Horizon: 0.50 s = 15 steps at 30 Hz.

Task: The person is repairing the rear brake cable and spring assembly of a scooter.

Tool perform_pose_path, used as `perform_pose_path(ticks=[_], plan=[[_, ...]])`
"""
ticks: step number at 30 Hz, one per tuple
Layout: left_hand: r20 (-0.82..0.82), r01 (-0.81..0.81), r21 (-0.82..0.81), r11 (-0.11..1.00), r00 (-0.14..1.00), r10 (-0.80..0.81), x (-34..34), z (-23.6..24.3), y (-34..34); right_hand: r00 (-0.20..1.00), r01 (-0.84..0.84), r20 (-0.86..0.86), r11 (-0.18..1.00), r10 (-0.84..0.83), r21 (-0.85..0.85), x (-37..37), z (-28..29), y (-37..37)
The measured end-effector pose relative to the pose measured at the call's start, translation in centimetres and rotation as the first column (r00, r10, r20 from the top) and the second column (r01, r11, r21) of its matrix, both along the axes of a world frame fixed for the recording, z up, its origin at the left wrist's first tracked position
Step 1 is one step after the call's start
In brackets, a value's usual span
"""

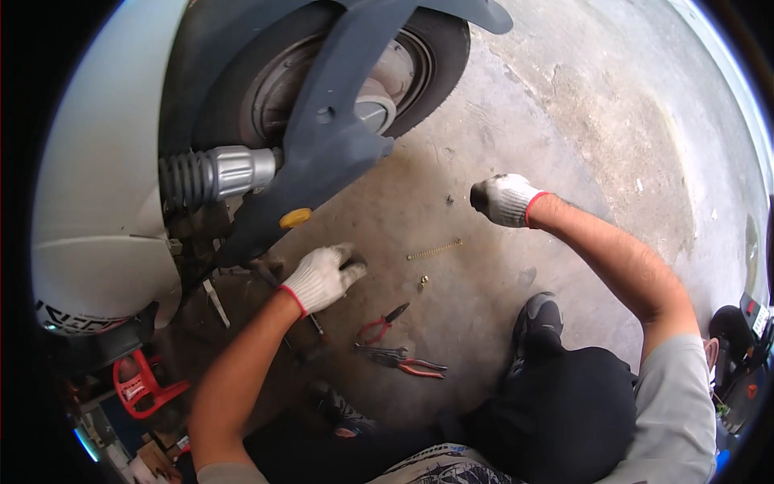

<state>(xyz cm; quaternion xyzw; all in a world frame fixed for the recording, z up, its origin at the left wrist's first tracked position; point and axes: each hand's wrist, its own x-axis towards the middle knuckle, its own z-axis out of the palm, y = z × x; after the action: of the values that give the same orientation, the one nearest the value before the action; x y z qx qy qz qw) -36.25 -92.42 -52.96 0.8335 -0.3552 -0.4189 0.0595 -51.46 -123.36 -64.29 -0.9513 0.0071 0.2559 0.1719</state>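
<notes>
My left hand [321, 277], in a white knitted glove with dark fingertips, hovers beside the scooter's grey lower fork cover [322, 161]. Its thumb and fingers are apart, and nothing shows between them. Over the floor to the right, my gloved right hand [506, 200] is curled closed with its blackened fingers turned inward; whatever they may hold is hidden. Just left of it lies a small dark part [450, 198] on the concrete. A long thin coil spring [435, 249] rests between my hands, with a small brass-coloured fitting [424, 281] below it.
Red-handled pliers [383, 323] and another bunch of pliers [403, 360] lie on the floor near my feet. A wheel [339, 73], a ribbed shock absorber [218, 173] and a yellow reflector [296, 218] are at upper left. A red plastic piece [139, 385] sits lower left.
</notes>
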Motion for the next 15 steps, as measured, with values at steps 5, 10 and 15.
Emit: perform_pose_path(ticks=[5,10,15], plan=[[0.035,-0.203,0.029,0.979,0.979,0.202,1.3,-6.9,-3.0,0.918,0.244,0.231,0.919,-0.322,0.309,-2.1,-2.9,0.5],[-0.480,-0.878,-0.313,0.362,0.475,0.737,0.0,-10.4,-4.6,0.921,0.175,0.287,0.938,-0.263,0.299,-3.6,-5.0,4.6],[-0.676,-0.955,-0.293,-0.041,0.176,0.715,-1.2,-11.5,-5.2,0.893,0.136,0.414,0.983,-0.177,0.126,-3.7,-7.4,7.4]])
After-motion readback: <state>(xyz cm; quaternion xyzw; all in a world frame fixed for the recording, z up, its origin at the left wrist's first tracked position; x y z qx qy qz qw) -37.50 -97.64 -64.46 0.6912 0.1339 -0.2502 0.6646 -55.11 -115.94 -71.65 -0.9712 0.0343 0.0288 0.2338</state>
